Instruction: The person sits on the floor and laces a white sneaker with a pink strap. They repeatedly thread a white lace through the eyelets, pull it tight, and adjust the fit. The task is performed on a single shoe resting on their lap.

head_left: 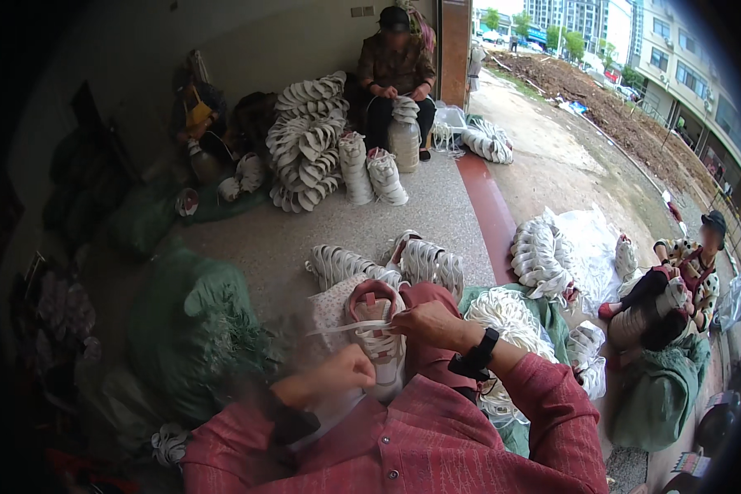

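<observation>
A pink and white shoe upper (376,305) sits in front of me at my lap, its collar pointing away. A white shoelace (346,328) runs across it, with one end sticking out to the left. At the upper's right side, my right hand (433,324) pinches the lace; a dark watch is on that wrist. My left hand (328,375) is curled closed near the upper's lower left side and slightly blurred. Whatever its fingers may hold is hidden.
Stacked white shoe uppers (424,263) lie just beyond my lap. A heap of white laces (510,323) rests on green cloth at my right. Green sacks (193,321) stand left. Co-workers sit at the back (397,66) and right (700,259) among more uppers.
</observation>
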